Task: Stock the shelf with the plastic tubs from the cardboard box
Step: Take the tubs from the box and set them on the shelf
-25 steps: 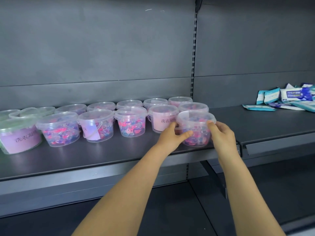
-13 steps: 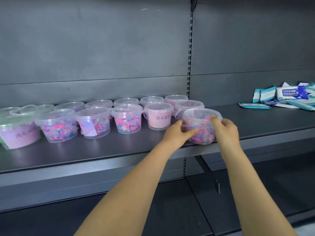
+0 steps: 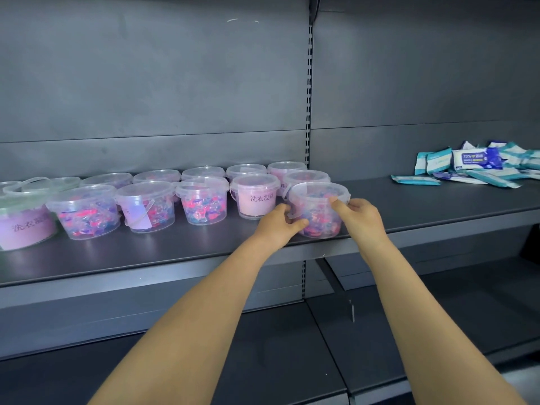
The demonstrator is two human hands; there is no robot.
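A clear plastic tub (image 3: 317,200) of pink and blue pods stands on the dark shelf (image 3: 175,252), at the right end of the front row near the shelf's front edge. My left hand (image 3: 280,223) grips its left side and my right hand (image 3: 358,217) grips its right side. Two rows of similar lidded tubs (image 3: 201,200) run leftward along the shelf. One tub (image 3: 255,195) with a pink label stands just left of the held one. The cardboard box is out of view.
A pile of blue and white wipe packets (image 3: 479,166) lies at the back right of the neighbouring shelf (image 3: 438,206). A slotted metal upright (image 3: 308,112) divides the two bays. A lower dark shelf (image 3: 292,361) sits under my arms.
Both hands have held the tub throughout. It slid a little to the right along the front of the shelf and now rests beside the pink-labelled tub.
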